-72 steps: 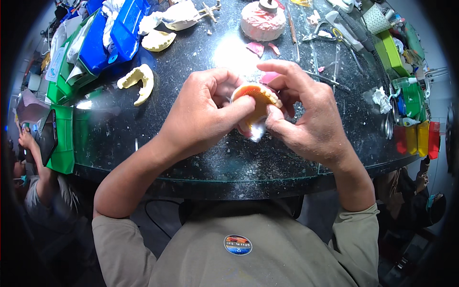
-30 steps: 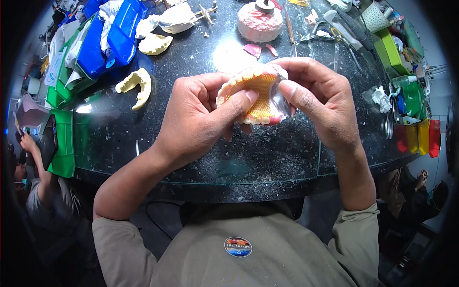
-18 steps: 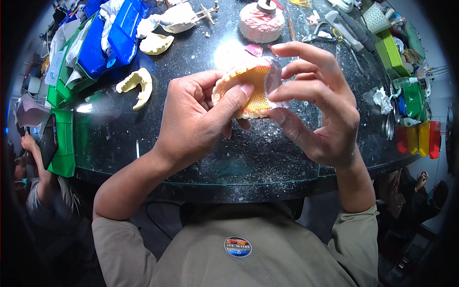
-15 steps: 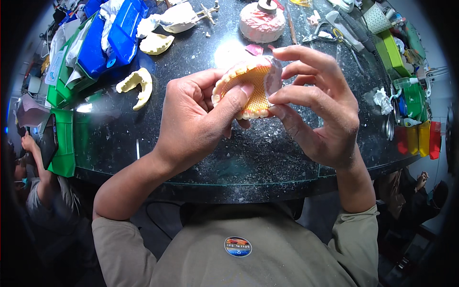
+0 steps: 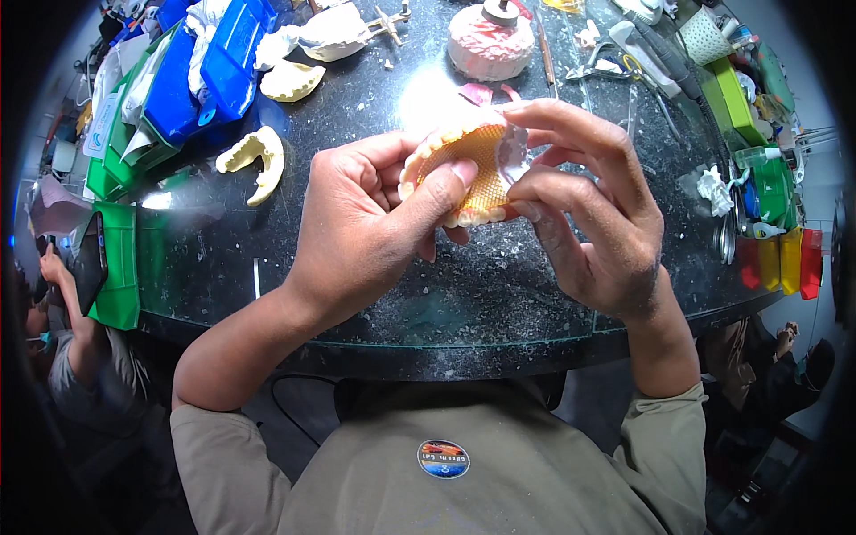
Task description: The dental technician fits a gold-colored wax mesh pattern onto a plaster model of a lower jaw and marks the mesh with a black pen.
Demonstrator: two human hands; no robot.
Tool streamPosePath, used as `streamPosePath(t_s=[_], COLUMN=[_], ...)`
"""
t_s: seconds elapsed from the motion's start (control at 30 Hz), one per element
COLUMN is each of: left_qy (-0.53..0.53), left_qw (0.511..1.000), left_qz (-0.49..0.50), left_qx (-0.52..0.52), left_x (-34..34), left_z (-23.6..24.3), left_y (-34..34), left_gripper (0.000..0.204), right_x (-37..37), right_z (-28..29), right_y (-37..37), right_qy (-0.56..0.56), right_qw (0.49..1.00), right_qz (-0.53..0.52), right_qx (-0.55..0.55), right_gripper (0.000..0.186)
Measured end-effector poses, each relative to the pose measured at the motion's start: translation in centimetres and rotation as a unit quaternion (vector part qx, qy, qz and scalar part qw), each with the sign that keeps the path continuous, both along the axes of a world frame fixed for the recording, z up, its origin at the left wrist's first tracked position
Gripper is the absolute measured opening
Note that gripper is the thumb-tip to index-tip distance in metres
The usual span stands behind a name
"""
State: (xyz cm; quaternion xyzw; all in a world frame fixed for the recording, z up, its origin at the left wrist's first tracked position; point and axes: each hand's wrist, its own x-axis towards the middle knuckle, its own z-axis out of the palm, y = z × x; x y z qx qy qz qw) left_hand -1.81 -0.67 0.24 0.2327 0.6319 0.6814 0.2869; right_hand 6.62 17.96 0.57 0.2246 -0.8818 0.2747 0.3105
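Holding a small set of false teeth (image 5: 464, 174) up above the dark counter (image 5: 499, 303), the person has both hands on it. It is an orange, curved plate with a row of pale teeth along its edge, and a bit of thin clear film shows at its right side. The left hand (image 5: 366, 223) has its grip pressed onto the plate, with the thumb flat on the orange middle and the fingers curled behind. The right hand (image 5: 597, 209) pinches the right edge between thumb and first finger, and its other fingers are spread out above.

The plate looks light and stiff, so it should be easy to lift. It is thin and looks like it could crack if squeezed hard or dropped on the hard counter. The smooth teeth may be slippery. The safest place to hold it seems to be the thicker rim on both sides, not the thin middle.

On the counter lie a pale plaster jaw mould (image 5: 254, 160), blue trays (image 5: 205, 62) and a pink round block (image 5: 489, 43).
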Motion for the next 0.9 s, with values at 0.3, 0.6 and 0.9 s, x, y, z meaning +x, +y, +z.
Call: streamPosePath(t_s=[0.3, 0.6, 0.9], left_qy=[0.015, 0.032, 0.026], left_qw=[1.0, 0.998, 0.998], left_qz=[-0.007, -0.029, -0.029], left_qx=[-0.009, -0.042, -0.039], left_x=[-0.24, -0.41, -0.52], left_z=[-0.27, -0.14, -0.07], left_y=[-0.2, -0.29, -0.37], left_gripper=[0.026, 0.032, 0.033], right_x=[0.1, 0.03, 0.12], right_z=[-0.12, -0.21, -0.28], right_y=[-0.12, -0.23, -0.3], right_qy=[-0.018, -0.029, -0.032], right_qw=[1.0, 0.999, 0.998], right_qz=[-0.001, 0.001, -0.003], right_qx=[-0.01, -0.028, -0.045], right_gripper=[0.012, 0.01, 0.011])
